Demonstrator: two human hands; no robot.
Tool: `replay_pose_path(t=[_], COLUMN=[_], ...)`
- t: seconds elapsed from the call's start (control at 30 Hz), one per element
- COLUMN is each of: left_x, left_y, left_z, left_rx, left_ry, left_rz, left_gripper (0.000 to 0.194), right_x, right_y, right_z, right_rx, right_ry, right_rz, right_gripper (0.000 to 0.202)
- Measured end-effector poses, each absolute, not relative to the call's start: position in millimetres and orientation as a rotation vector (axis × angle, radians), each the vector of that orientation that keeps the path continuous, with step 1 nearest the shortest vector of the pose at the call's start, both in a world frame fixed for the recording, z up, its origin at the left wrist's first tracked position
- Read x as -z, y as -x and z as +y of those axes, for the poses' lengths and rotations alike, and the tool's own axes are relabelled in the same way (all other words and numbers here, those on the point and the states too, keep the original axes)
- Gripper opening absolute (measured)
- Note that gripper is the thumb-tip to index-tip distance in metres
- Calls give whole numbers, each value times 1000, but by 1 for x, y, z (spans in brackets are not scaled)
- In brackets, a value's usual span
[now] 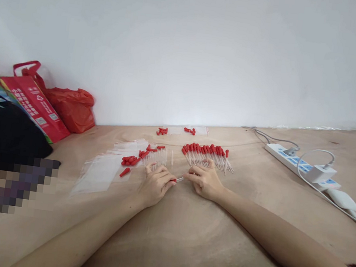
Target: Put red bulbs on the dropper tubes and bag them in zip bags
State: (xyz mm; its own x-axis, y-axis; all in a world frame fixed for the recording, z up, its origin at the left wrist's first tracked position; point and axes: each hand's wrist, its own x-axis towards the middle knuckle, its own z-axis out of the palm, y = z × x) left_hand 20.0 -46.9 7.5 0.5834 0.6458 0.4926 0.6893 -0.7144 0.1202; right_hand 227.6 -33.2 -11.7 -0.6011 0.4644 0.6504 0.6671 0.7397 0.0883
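Note:
Between my two hands, low over the table, a glass dropper tube meets a red rubber bulb. My left hand is closed, pinching the red rubber bulb. The fingers of my right hand close on the clear glass dropper tube. Just beyond my right hand lies a row of droppers fitted with red bulbs. Behind my left hand are bare glass tubes side by side, with one single tube apart from them. Loose red bulbs lie to their left.
Clear plastic bags lie at left of the wooden table. More red bulbs rest near the wall. A power strip with a white charger and cables is at right. Red bags and a black bag stand at left.

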Motion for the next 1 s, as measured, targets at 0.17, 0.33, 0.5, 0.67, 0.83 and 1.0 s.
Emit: replay_pose_path(t=[0.17,0.33,0.5,0.67,0.83,1.0], left_x=[-10,-12,-13,-12,-11,-14], left_y=[-20,-21,-21,-22,-17,-4], left_z=[-48,-49,-49,-49,-43,-35], left_rx=[779,727,639,540,548,667], left_ry=[2692,2712,2737,2679,2604,2476], left_rz=[-1121,-1022,-963,-885,-960,-1163], left_gripper=[20,20,22,25,21,20], right_x=[11,8,3,1,-7,-16], right_y=[-224,-219,-212,-206,-204,-209], right_z=[-38,-40,-46,-51,-52,-47], right_rx=[470,317,90,-26,106,178], right_ry=[854,869,988,1099,1103,1227], right_rz=[-2340,-2376,-2423,-2406,-2440,-2425], right_gripper=[31,25,23,24,21,17])
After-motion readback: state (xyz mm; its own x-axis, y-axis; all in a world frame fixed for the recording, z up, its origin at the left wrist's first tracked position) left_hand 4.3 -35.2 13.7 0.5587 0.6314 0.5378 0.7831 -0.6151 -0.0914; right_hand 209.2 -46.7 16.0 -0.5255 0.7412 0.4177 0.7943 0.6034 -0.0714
